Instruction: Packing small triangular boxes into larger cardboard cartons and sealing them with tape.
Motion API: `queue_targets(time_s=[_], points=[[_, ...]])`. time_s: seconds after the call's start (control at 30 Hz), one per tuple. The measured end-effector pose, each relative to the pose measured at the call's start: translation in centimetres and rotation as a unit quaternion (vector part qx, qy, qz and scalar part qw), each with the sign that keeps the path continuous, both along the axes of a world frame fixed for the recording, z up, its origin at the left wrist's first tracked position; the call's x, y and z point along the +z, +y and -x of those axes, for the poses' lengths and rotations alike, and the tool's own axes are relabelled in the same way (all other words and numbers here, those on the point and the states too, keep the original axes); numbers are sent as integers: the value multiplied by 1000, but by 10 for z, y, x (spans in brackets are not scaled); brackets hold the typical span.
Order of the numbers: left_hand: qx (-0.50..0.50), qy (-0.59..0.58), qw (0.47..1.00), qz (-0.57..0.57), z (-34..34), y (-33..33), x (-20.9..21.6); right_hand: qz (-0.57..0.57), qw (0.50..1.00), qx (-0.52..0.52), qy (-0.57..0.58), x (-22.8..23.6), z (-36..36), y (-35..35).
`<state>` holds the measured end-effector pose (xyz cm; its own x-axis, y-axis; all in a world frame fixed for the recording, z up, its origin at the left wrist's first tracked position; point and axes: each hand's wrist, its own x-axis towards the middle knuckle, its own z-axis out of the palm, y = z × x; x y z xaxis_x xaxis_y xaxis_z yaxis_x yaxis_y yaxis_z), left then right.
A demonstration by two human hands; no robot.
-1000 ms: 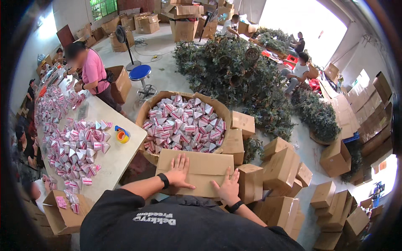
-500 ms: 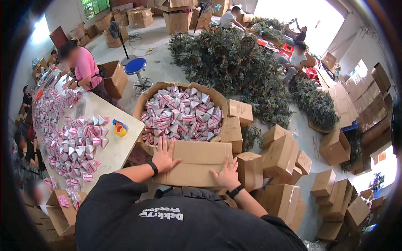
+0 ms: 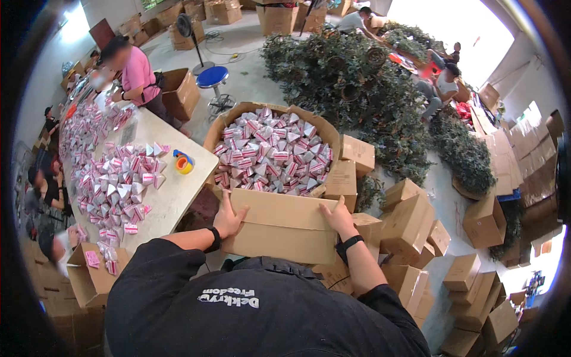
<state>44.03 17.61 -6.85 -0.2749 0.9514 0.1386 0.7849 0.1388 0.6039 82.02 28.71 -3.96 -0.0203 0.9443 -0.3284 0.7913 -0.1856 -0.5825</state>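
Observation:
A closed cardboard box is between my hands, right in front of my body. My left hand grips its left end, with the thumb over the top edge. At the opposite end my right hand holds on the same way, thumb on top; some fingers of both hands are hidden behind the cardboard. Just beyond stands a large open carton, full of small pyramid-shaped packets in white and pink. The box overlaps the near side of that carton.
To the left, a pale table carries piled packets and a tape dispenser. Several cardboard boxes crowd the right. Green garlands are heaped beyond, near a blue stool. A person in pink works at the table.
My hands have gone from lying flat on the box top to gripping its two ends. The whole view has shifted slightly, with the surroundings now farther right.

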Motion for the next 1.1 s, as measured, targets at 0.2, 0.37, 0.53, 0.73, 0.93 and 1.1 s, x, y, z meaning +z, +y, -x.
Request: queue_targets(time_s=[0.2,0.37,0.53,0.73,0.93,1.1], points=[[-43,-84,990,108,-7,22,8,-93,992,71,-52,-36,-16,9],[-25,-83,979,183,-9,32,30,162,957,195,139,-62,-62,56],[32,-94,985,139,-3,-5,15,230,913,325,88,1,-34,55],[10,-97,981,168,-4,15,5,259,921,277,87,1,-39,64],[7,-93,981,169,-6,21,0,212,936,281,11,-20,-36,70],[1,-86,978,192,-6,23,17,75,885,459,-12,-58,-52,79]])
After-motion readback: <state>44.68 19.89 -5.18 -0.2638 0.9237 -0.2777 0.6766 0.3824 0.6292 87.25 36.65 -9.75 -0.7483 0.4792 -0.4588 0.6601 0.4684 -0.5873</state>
